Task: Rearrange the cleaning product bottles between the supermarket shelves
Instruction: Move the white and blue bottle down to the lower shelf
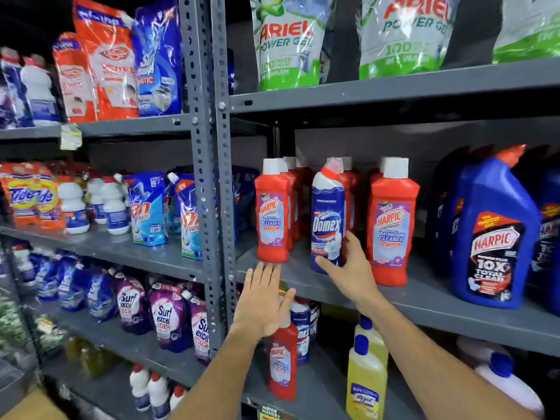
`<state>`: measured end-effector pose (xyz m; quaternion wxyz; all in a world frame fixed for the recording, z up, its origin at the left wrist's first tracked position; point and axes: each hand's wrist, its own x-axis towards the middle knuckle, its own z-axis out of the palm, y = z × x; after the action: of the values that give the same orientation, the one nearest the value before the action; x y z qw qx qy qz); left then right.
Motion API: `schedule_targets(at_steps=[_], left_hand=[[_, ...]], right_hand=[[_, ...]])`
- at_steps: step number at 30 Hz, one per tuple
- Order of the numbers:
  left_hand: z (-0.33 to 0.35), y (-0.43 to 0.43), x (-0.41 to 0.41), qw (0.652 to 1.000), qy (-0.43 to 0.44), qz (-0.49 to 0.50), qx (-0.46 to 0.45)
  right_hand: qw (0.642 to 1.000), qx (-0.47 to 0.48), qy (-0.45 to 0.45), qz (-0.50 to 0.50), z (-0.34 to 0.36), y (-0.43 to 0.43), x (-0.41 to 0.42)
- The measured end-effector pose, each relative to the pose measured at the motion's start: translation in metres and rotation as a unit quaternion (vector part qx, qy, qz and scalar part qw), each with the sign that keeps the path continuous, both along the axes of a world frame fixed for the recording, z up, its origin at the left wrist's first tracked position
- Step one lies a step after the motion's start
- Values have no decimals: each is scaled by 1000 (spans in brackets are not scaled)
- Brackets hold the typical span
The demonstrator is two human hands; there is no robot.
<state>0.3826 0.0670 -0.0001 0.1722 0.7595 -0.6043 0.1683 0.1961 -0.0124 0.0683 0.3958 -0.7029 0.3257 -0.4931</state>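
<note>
A blue and white Domex bottle (328,219) stands on the middle grey shelf (424,301) between rows of red Harpic bathroom cleaner bottles (272,213). My right hand (348,268) grips the Domex bottle low on its right side, thumb across the front base. Just below the shelf's front edge, my left hand (263,301) is held flat with straight fingers and nothing in it, beneath the leftmost red Harpic bottle. Another red Harpic row (391,222) stands to the right. On the shelf below, a red Harpic bottle (283,362) and a Domex bottle (303,331) stand behind my left hand.
Large blue Harpic bottles (497,234) fill the right of the middle shelf. Yellow bottles (366,377) stand on the lower shelf. Ariel pouches (288,43) sit on the top shelf. A perforated grey upright (212,177) splits off the left bay of detergent pouches.
</note>
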Motion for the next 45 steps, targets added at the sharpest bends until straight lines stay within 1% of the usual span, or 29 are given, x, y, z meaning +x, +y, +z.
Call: schedule_targets(at_steps=[3,6,14,18,23,27,28,30,32,34,37,40,45], left_hand=[[-5,-5,3,999,7,-13,-38],[-9,-9,5,998,7,-13,-56],[-10,-11,6,998,11,-12,-59],[-8,-10,6,999,13,-7,-47],[1,-8,3,1000,12,4,1],[12,-3,-2,999,37,5,33],[13,0,-3,999,35,3,29],[9,9,-6,1000,11,-3,-10],[-3,20,-10,998,0,-10,-55],[-20,32,-12,996,19,-8,-91],[-55,50,-13,993,52,14,-107],[-100,66,-12,995,74,22,-67],[-174,68,-2,990,123,12,68]], right_hand=[[1000,-4,-17,-24,-1,-6,14],[998,-1,-38,-43,-4,-14,25],[994,-38,-2,-104,-3,-29,26],[994,-51,-3,-95,-3,-20,20],[995,-67,-9,-73,-1,-7,4],[996,-69,-14,-51,5,12,-10],[997,-68,-20,-44,5,18,-13],[997,-62,-36,-17,5,30,-22],[997,-55,-43,18,0,43,-31],[997,-42,-39,46,-13,56,-37],[997,-24,-23,74,-46,71,-41],[996,-6,23,85,-88,81,-42],[994,26,90,56,-163,77,-37]])
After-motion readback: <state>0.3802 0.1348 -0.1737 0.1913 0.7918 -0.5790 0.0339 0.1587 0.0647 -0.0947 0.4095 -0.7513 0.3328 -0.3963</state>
